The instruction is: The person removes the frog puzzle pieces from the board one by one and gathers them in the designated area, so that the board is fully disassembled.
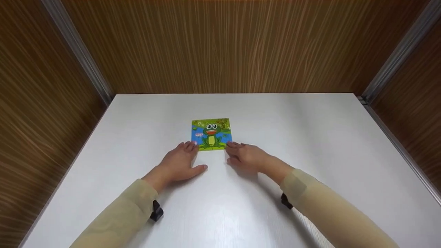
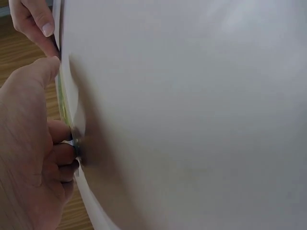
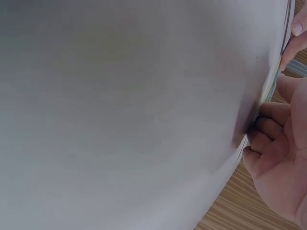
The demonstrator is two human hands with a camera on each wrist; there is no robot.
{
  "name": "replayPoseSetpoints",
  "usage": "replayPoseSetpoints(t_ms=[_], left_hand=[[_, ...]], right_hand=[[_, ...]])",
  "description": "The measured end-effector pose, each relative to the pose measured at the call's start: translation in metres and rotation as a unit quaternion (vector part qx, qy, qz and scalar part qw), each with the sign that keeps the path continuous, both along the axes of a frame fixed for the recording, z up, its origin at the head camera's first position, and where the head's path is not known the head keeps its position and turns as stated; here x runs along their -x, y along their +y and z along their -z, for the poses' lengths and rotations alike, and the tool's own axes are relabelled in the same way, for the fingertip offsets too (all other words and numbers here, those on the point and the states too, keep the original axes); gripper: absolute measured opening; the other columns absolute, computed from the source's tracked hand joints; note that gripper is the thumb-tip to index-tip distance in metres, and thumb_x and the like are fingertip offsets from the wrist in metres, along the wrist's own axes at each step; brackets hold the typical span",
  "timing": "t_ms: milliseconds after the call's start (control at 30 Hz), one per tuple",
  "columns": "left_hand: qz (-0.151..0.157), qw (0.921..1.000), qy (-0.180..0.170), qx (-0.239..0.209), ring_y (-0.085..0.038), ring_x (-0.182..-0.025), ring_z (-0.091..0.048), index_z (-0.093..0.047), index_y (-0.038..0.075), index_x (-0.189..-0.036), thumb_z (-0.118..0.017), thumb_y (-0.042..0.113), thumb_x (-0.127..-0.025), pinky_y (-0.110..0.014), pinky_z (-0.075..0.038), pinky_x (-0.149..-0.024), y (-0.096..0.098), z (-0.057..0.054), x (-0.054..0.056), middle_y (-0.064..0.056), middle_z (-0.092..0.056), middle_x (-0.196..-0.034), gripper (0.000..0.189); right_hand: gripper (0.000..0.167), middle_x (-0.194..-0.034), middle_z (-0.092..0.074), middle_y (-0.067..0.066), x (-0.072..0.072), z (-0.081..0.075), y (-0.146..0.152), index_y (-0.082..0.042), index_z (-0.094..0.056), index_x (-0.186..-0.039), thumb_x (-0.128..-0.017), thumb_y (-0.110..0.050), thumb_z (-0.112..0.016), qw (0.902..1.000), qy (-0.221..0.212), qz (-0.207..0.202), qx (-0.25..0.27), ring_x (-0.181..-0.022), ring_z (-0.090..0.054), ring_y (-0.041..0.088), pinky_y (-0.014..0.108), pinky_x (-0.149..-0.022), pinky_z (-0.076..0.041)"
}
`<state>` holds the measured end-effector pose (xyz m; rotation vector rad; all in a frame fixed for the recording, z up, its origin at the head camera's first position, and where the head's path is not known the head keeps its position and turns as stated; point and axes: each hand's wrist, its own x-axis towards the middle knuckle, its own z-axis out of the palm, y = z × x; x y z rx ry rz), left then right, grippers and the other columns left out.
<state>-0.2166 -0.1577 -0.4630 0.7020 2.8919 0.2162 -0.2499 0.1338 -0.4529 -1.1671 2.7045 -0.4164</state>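
A square picture board [image 1: 211, 136] with a green frog on a blue and green background lies flat on the white table. At its lower left corner rest the fingertips of the left hand [image 1: 180, 162], whose thumb points out to the right over the table. The right hand [image 1: 248, 157] touches the lower right corner with its fingertips, its thumb held below them. In the left wrist view, the left hand [image 2: 33, 143] has its fingers loosely bent at the board's thin edge. The right wrist view shows the right hand [image 3: 283, 139] in a similar pose, fingertips low against the tabletop.
The white table [image 1: 220, 206] is bordered by a wood-grain panel [image 1: 220, 44] at the back and more such panels at both sides. Metal strips [image 1: 79, 51] run along the corners. Black wrist-camera mounts [image 1: 156, 210] stick out below the sleeves.
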Motion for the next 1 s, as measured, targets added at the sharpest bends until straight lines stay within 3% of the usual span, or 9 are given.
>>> replayPoseSetpoints(t_ms=[400,1000], left_hand=[[0.042,0.9990,0.015,0.004,-0.039,-0.156,-0.034,-0.041,-0.007,-0.159,-0.045,0.067,-0.103,-0.048,-0.022,-0.129,0.021,-0.006,-0.015,-0.026,-0.040,-0.164,0.093],[0.060,0.9981,0.012,-0.005,-0.036,-0.155,-0.035,-0.045,-0.005,-0.158,-0.046,0.067,-0.103,-0.048,-0.022,-0.129,0.033,-0.006,-0.054,-0.023,-0.042,-0.163,0.091]], right_hand=[[0.053,-0.162,-0.044,0.019,-0.023,-0.005,0.028,0.001,-0.050,-0.155,-0.111,-0.027,-0.056,0.9996,-0.016,0.011,-0.021,-0.152,-0.041,0.034,0.053,-0.122,-0.034],[0.053,-0.163,-0.044,0.019,-0.066,-0.006,0.054,0.001,-0.050,-0.156,-0.110,-0.024,-0.058,0.9993,-0.032,-0.013,-0.013,-0.150,-0.043,0.035,0.055,-0.119,-0.038]])
